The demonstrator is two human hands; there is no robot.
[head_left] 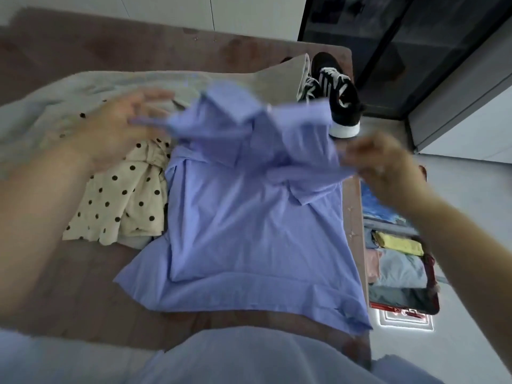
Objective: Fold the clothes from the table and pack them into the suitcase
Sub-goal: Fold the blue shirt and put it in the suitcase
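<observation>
The lilac shirt lies in the middle of the desk, its hem toward me at 6 o'clock and its body flat. The collar end at 12 o'clock is lifted off the surface. My right hand, at 3 o'clock of the shirt, pinches the fabric's edge with curled fingers. My left hand, at 10 o'clock, has its fingers spread, and a strip of the shirt crosses them. The blur keeps me from telling whether it actually grips the cloth.

I judge this to be the fold of the top part down over the body. To do it well, I should pull both corners evenly taut so the collar lies centred. Then I lower them together toward 6 o'clock and smooth the creases outward.

I must keep the cloth off the polka-dot garment, which touches the shirt at 9 o'clock. The sneakers stand at 1 o'clock. A grey garment waits at 10 o'clock.

The suitcase lies open on the floor at 4 o'clock with folded clothes already in it, so the packet should end up narrow.
</observation>
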